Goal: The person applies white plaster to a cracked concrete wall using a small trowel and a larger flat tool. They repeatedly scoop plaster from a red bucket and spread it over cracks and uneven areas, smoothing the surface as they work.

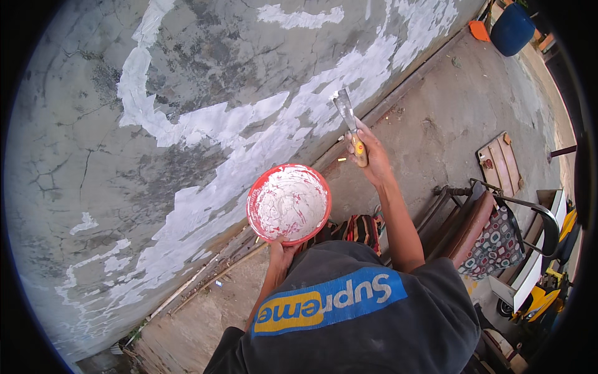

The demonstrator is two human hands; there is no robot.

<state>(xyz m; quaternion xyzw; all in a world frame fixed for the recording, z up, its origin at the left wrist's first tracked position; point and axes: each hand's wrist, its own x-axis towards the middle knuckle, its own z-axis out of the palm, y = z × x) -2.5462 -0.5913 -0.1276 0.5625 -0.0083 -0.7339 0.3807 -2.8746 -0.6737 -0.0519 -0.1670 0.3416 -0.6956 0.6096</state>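
My left hand (283, 254) grips the near edge of a round red bowl (328, 198). White putty (289, 202) is spread inside the bowl and smeared up its sides. My right hand (374, 153) is closed around the yellowish handle of a putty knife (344, 109), held to the right of the bowl. Its metal blade points up and slightly left, with some white putty near the tip. In front stands a grey, cracked wall (56, 112) with broad white putty patches (208, 124); the blade overlaps the wall's lower part in view, and I cannot tell whether they touch.
Thin pipes or sticks (193, 278) lie along the wall's base. At right are a brown seat (476, 224) with a metal frame, a patterned cloth (495, 243), and a flat brown panel (500, 163) on the floor. A blue barrel (512, 29) stands far right.
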